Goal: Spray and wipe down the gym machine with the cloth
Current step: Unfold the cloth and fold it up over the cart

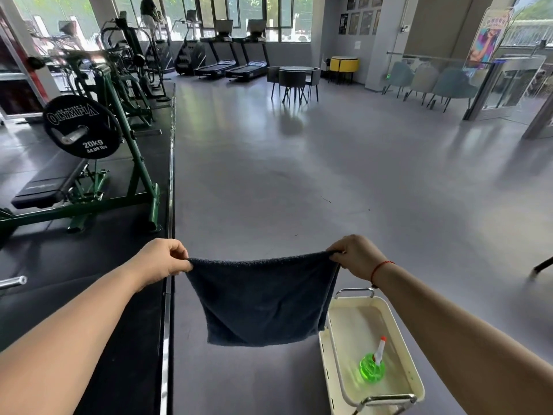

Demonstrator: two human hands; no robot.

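A dark blue cloth hangs spread out in front of me over the grey floor. My left hand pinches its upper left corner and my right hand pinches its upper right corner. A green spray bottle with a white and orange nozzle stands in a cream cart tray below my right forearm. The green gym machine with a black 20 kg plate and a black padded bench stands at the left on a black mat.
A metal strip edges the black mat beside the grey floor. A bar end pokes in at the far left. Treadmills, more machines, a table with chairs and a person stand far back. A turnstile gate is at the right.
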